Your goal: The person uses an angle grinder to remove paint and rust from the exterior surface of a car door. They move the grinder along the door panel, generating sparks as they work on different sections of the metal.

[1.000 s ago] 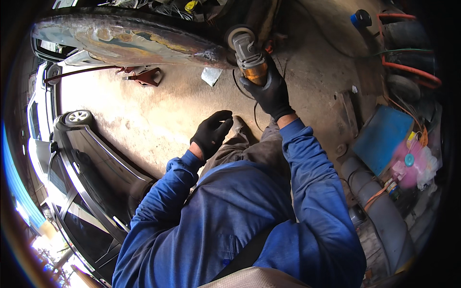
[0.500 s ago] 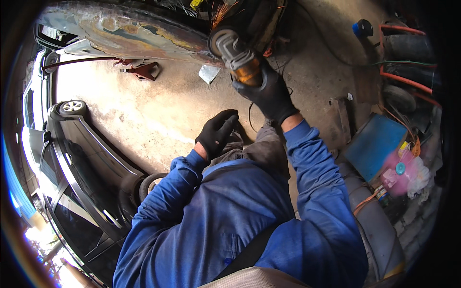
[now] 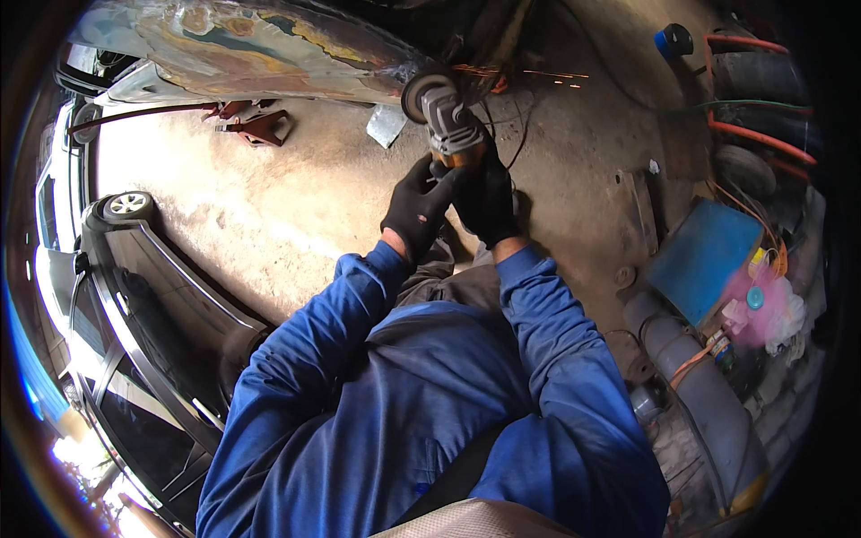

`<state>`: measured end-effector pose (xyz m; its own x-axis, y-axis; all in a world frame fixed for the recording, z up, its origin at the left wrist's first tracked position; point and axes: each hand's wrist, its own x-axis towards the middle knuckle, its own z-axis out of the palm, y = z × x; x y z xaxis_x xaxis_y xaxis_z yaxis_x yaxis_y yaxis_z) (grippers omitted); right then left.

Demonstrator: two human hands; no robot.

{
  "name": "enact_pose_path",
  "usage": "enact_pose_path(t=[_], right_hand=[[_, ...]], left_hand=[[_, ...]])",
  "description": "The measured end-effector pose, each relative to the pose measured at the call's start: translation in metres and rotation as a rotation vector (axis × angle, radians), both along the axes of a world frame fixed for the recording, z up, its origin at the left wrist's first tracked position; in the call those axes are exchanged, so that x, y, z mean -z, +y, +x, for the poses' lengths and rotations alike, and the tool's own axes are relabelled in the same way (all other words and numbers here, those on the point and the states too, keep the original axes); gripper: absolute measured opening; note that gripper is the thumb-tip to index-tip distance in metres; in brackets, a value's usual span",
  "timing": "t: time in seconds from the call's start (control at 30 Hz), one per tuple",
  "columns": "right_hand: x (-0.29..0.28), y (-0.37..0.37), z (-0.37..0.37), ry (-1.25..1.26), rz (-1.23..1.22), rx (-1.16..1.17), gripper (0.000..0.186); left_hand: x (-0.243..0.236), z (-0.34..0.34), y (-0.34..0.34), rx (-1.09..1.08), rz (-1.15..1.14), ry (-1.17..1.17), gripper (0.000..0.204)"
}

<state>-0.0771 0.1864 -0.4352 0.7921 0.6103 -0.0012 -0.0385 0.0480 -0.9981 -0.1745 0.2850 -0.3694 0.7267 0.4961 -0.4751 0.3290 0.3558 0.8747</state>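
An angle grinder (image 3: pixel 444 117) with a grey head and orange body is held out in front of me. Its round disc (image 3: pixel 424 97) meets the lower edge of a worn car body panel (image 3: pixel 296 54) with patchy paint. Orange sparks (image 3: pixel 529 73) fly off to the right. My right hand (image 3: pixel 485 193), in a black glove, wraps round the grinder's body from the right. My left hand (image 3: pixel 417 204), gloved too, closes on the body from the left, its thumb towards the right hand. The gloves hide most of the orange body.
A red jack stand (image 3: pixel 258 130) and a silvery scrap (image 3: pixel 387 125) lie on the concrete floor. A dark car (image 3: pixel 161 296) stands at left. To the right are a blue panel (image 3: pixel 702 260), a pink bag (image 3: pixel 762 305) and a red-framed rack (image 3: pixel 762 133). A cable runs behind the grinder.
My left hand has risen from near my knee and taken hold of the grinder. The grinder has shifted slightly right and down; the sparks now shoot rightward instead of upward.
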Motion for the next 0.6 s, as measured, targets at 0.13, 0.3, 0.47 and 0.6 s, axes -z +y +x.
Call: enact_pose_path(t=[0.13, 0.3, 0.47, 0.6], right_hand=[[-0.001, 0.003, -0.002, 0.042, -0.035, 0.018, 0.083], [-0.001, -0.004, -0.009, -0.091, -0.238, -0.006, 0.087], [0.001, 0.002, -0.006, -0.111, -0.19, 0.041, 0.088], [-0.001, 0.0, -0.013, -0.077, -0.257, 0.033, 0.088]], left_hand=[[-0.007, 0.004, 0.006, 0.095, 0.064, 0.041, 0.046], [-0.008, -0.005, 0.005, 0.137, 0.034, 0.117, 0.044], [-0.001, -0.001, 0.011, 0.107, 0.101, -0.121, 0.039], [-0.004, -0.001, 0.009, 0.146, 0.114, 0.09, 0.042]])
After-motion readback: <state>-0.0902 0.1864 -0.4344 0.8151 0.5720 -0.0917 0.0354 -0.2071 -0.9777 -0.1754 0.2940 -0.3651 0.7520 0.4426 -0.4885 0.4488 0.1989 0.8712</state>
